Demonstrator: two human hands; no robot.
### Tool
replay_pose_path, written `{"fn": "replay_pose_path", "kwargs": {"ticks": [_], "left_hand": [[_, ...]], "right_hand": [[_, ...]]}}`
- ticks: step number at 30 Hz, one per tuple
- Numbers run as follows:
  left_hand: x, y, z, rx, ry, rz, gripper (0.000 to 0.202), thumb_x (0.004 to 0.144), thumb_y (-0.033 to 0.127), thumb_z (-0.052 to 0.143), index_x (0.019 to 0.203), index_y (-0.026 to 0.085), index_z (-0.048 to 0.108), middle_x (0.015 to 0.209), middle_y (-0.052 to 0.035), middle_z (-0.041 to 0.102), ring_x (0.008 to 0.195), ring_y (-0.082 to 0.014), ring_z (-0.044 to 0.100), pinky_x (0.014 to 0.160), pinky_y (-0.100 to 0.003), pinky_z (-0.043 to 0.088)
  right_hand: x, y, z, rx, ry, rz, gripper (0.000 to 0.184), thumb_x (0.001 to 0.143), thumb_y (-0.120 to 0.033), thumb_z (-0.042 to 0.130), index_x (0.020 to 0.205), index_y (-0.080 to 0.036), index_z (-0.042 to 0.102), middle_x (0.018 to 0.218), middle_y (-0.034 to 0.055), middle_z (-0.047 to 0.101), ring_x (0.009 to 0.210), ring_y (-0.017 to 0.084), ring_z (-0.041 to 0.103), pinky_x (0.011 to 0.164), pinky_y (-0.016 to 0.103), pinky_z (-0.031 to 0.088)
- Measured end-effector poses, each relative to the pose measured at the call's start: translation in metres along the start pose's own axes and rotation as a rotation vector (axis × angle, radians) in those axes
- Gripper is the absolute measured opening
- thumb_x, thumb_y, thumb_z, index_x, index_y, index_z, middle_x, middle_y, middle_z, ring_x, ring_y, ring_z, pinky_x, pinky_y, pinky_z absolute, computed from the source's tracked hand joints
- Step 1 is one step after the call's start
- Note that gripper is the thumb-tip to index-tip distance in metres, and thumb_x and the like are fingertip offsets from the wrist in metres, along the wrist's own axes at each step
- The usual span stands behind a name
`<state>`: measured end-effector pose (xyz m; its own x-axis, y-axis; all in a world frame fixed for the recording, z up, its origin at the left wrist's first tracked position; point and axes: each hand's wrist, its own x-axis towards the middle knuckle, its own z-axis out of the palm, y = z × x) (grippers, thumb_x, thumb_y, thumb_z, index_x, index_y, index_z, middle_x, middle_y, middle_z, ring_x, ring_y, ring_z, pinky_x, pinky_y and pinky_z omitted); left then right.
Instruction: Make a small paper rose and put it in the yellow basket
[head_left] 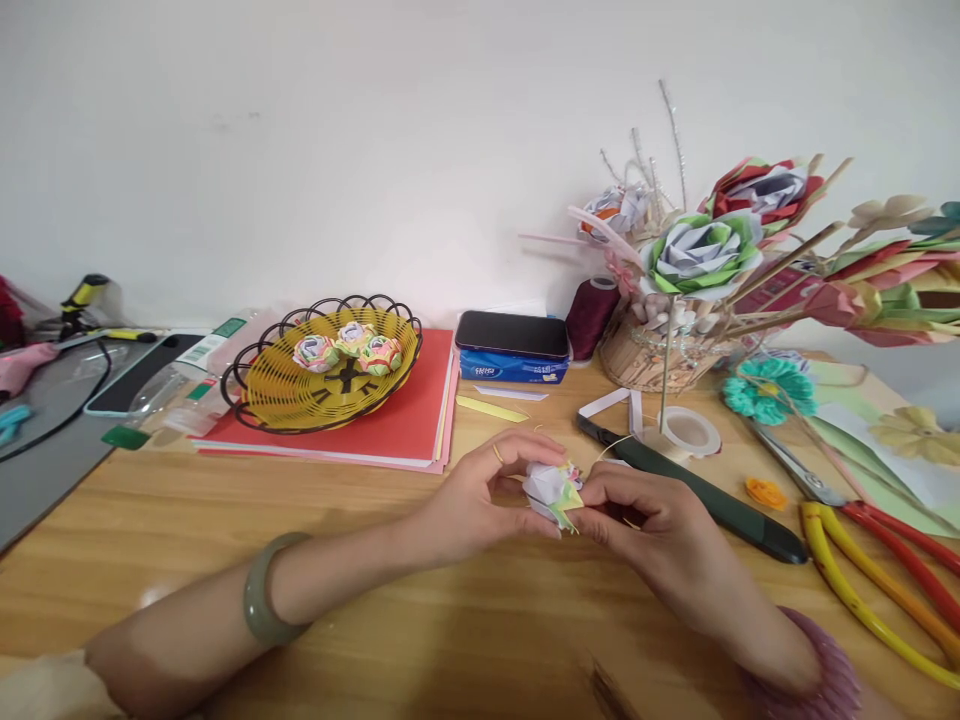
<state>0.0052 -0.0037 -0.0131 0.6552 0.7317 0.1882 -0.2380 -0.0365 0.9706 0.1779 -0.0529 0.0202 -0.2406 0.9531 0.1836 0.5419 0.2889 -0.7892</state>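
Observation:
Between my two hands, over the middle of the wooden table, is a small folded paper flower [550, 490], white with yellow, green and pink edges. My left hand [487, 492] grips it from the left, thumb below and fingers above. With thumb and forefinger my right hand [645, 510] pinches its right edge; the other fingers are curled. A thin pale strand [611, 447] rises by the right fingers; I cannot tell whether it joins the flower. Beyond my hands lie a yellow paper strip [491, 409] and a dark green-handled tool [720, 505].
A yellow wicker basket [262, 395] with several paper flowers sits on red paper [431, 400] at the left. A phone [512, 332] rests on a blue tissue pack [512, 368]. At right are scissors [832, 520], a tape roll [690, 432] and a pot [649, 362] of paper flowers.

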Motion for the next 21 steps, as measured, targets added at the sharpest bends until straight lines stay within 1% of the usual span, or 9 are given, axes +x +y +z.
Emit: {"fn": "replay_pose_path", "kwargs": {"ticks": [2, 4, 7, 9, 14, 18, 21], "left_hand": [[0.0005, 0.0003, 0.0, -0.002, 0.004, -0.017, 0.04, 0.06, 0.014, 0.075, 0.097, 0.024, 0.061, 0.112, -0.0034, 0.051, 0.104, -0.0168, 0.051, 0.083, -0.028, 0.043], [0.0011, -0.0002, -0.0001, -0.025, 0.016, -0.04, 0.041, 0.06, 0.014, 0.075, 0.096, 0.024, 0.06, 0.109, -0.003, 0.053, 0.098, -0.0154, 0.053, 0.081, -0.028, 0.043], [0.0021, -0.0013, -0.0002, -0.064, 0.04, -0.058, 0.041, 0.059, 0.014, 0.075, 0.095, 0.024, 0.06, 0.107, -0.0021, 0.054, 0.092, -0.0136, 0.055, 0.08, -0.028, 0.043], [0.0023, -0.001, 0.0002, -0.069, 0.044, -0.064, 0.04, 0.059, 0.013, 0.075, 0.095, 0.023, 0.06, 0.106, -0.0024, 0.054, 0.092, -0.0138, 0.055, 0.08, -0.028, 0.043], [0.0015, 0.0042, 0.0023, -0.03, 0.033, -0.09, 0.04, 0.057, 0.012, 0.075, 0.093, 0.021, 0.06, 0.108, -0.0041, 0.053, 0.093, -0.0146, 0.054, 0.08, -0.028, 0.044], [0.0017, 0.0062, 0.003, -0.009, 0.022, -0.09, 0.04, 0.057, 0.012, 0.076, 0.093, 0.021, 0.06, 0.107, -0.0033, 0.053, 0.092, -0.0138, 0.054, 0.08, -0.028, 0.044], [0.0027, 0.0042, 0.0026, -0.014, 0.034, -0.088, 0.041, 0.056, 0.013, 0.077, 0.092, 0.021, 0.06, 0.106, -0.0036, 0.054, 0.092, -0.0143, 0.054, 0.079, -0.028, 0.044]], "right_hand": [[0.0004, 0.0009, -0.0006, 0.01, -0.002, 0.016, 0.022, 0.08, -0.022, 0.054, 0.058, -0.019, 0.055, 0.056, -0.0021, 0.052, 0.052, 0.011, 0.047, 0.048, 0.022, 0.034], [0.0005, 0.0008, -0.0028, 0.032, -0.032, 0.022, 0.023, 0.082, -0.023, 0.053, 0.06, -0.019, 0.057, 0.058, -0.0018, 0.053, 0.054, 0.011, 0.048, 0.05, 0.022, 0.036], [0.001, -0.0009, -0.0074, 0.078, -0.119, 0.014, 0.022, 0.085, -0.027, 0.049, 0.069, -0.019, 0.062, 0.065, -0.0009, 0.056, 0.06, 0.012, 0.051, 0.054, 0.022, 0.038], [0.0015, -0.0017, -0.0091, 0.08, -0.143, 0.017, 0.022, 0.086, -0.028, 0.049, 0.072, -0.02, 0.063, 0.067, -0.0006, 0.058, 0.061, 0.012, 0.052, 0.055, 0.023, 0.039], [0.0015, 0.0017, -0.0041, 0.031, -0.068, 0.07, 0.022, 0.081, -0.027, 0.054, 0.061, -0.019, 0.059, 0.06, -0.0012, 0.055, 0.055, 0.012, 0.048, 0.05, 0.023, 0.037], [0.0013, 0.0039, 0.0008, 0.008, -0.004, 0.095, 0.019, 0.076, -0.024, 0.056, 0.058, -0.019, 0.058, 0.056, -0.0016, 0.054, 0.052, 0.011, 0.047, 0.048, 0.023, 0.035], [0.0022, 0.0011, -0.0021, 0.024, -0.031, 0.071, 0.02, 0.078, -0.024, 0.055, 0.06, -0.019, 0.059, 0.059, -0.001, 0.056, 0.055, 0.012, 0.049, 0.05, 0.024, 0.037]]}}
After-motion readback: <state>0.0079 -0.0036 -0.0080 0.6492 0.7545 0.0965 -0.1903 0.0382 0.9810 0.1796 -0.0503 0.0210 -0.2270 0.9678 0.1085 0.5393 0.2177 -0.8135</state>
